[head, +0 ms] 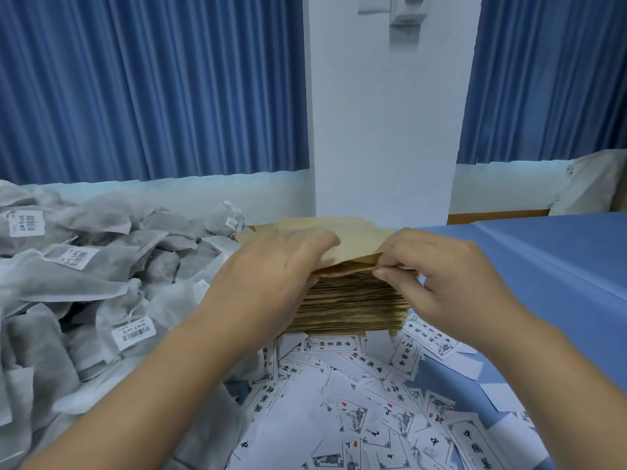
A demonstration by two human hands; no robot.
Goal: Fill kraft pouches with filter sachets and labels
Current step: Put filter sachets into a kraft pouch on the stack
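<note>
Atop kraft pouch stack (349,300): left hand (271,266) lying flat-fingered on top pouch (359,242), likely steadying pile; right hand (431,266) pinching that pouch's near edge, thumb against fingertips, probably peeling it free. Left of stack, filter sachets (101,266) lying heaped; just before stack, labels (356,385) lying scattered.

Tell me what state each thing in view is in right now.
top kraft pouch, near edge raised off the stack
stack of kraft pouches, lying flat, piled
filter sachets, heaped loose on the left
labels, scattered loose, some face down
left hand, rests on the top kraft pouch
right hand, pinches its near edge
curtains, drawn
</note>
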